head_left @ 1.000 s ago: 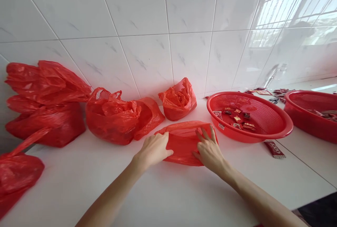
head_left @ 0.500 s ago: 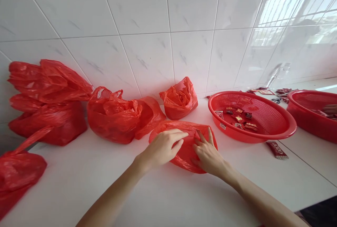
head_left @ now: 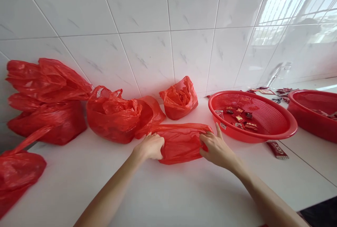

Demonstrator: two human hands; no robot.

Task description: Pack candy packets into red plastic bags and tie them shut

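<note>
A thin red plastic bag (head_left: 181, 146) is stretched between my hands just above or on the white table. My left hand (head_left: 150, 146) grips its left side, fingers curled over the edge. On the other side my right hand (head_left: 216, 147) pinches the bag, with one finger sticking up. Close behind stands a smaller crumpled red bag (head_left: 179, 100) against the wall. A red plastic basket (head_left: 279, 125) with several wrapped sweets (head_left: 239, 118) in it is just right of my right hand.
Several red bags, one with handles up (head_left: 113, 121) and a stacked pile (head_left: 50, 118), line the left. A dark red packet (head_left: 277, 149) lies before the basket. A second basket (head_left: 310, 114) stands far right. Behind are scattered packets (head_left: 286, 91) and the tiled wall (head_left: 142, 58).
My hands have moved apart and taken hold of the bag's two sides. Its rounded opening is now pulled wide and flat. The other person's hand in the far right basket has gone out of view.
</note>
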